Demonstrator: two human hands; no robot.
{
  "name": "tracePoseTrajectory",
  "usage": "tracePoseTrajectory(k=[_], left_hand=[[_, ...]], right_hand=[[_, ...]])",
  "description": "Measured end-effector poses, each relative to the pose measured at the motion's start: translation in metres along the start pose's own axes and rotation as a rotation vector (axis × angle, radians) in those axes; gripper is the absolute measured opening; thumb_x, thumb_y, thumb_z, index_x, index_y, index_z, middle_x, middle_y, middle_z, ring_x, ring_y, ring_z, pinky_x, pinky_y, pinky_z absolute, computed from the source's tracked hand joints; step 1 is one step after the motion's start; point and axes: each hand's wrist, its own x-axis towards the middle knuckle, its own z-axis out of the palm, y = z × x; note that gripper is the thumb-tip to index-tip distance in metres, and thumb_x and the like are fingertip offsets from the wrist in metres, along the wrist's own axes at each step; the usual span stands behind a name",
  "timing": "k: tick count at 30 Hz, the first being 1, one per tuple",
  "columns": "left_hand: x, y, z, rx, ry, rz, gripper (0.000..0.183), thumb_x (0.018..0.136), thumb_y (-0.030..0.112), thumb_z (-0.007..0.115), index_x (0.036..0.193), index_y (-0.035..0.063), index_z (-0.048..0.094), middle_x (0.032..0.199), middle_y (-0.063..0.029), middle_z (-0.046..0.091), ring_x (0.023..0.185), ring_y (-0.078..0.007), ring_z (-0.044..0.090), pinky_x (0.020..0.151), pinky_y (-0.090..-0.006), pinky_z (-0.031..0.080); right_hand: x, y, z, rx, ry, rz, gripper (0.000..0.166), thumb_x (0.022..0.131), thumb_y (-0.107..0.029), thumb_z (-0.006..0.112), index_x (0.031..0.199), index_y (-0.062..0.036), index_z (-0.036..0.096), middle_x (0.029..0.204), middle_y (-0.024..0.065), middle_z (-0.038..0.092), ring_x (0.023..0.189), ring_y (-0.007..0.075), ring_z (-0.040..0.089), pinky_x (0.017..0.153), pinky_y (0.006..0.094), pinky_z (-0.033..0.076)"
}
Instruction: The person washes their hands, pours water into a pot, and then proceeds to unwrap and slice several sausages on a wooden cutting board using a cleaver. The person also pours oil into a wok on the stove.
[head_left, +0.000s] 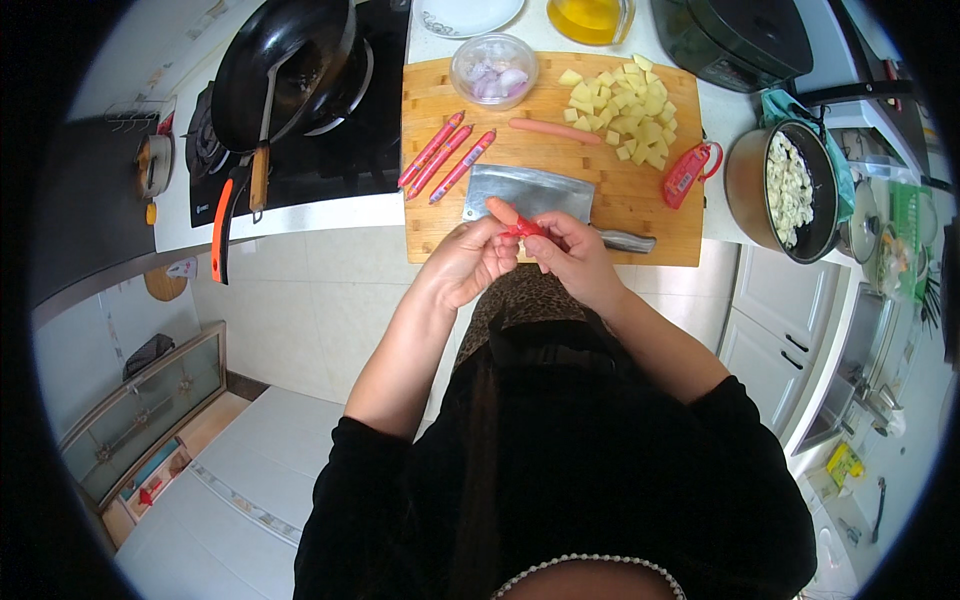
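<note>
Between both hands is a partly unwrapped sausage (502, 211), its bare pink end showing and red plastic film bunched below it. My left hand (474, 253) pinches it from one side, and my right hand (576, 251) grips the red film from the other. Just beyond my hands lies a cleaver (536, 192) on the wooden cutting board (442, 241), its metal handle pointing right. A peeled sausage (555, 130) lies farther back on the board. Three sausages in red wrappers (448, 159) rest side by side at the left. Diced potato (630, 109) is heaped at the back right.
A clear tub of onion pieces (494, 71) sits at the board's back edge. Red packaging (684, 176) lies at its right. A black wok (277, 82) with a spatula (262, 150) stands on the cooktop at left. A pot (750, 180) of pale pieces stands right.
</note>
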Motion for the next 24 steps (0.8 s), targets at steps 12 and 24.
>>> tracePoseTrajectory(k=[12,24], left_hand=[[-0.008,-0.011,0.020,0.385,0.214,0.388,0.016,0.096,0.012,0.056,0.106,0.0000,0.060,0.089,-0.0021,0.064,0.076,-0.0103,0.060,0.067,-0.0259,0.050],[0.006,-0.015,0.024,1.624,0.397,0.985,0.010,0.085,0.007,0.062,0.089,-0.0022,0.059,0.080,-0.0224,0.061,0.074,-0.0400,0.060,0.065,-0.0455,0.049]], right_hand=[[0.008,-0.003,-0.009,0.168,0.053,0.079,0.024,0.094,-0.009,0.061,0.113,-0.0014,0.050,0.091,0.0061,0.063,0.073,0.0070,0.057,0.061,0.0227,0.047],[0.014,0.011,0.007,-0.145,0.207,-0.105,0.021,0.094,-0.008,0.059,0.108,0.0044,0.050,0.089,0.0089,0.063,0.082,0.0140,0.061,0.072,0.0280,0.049]])
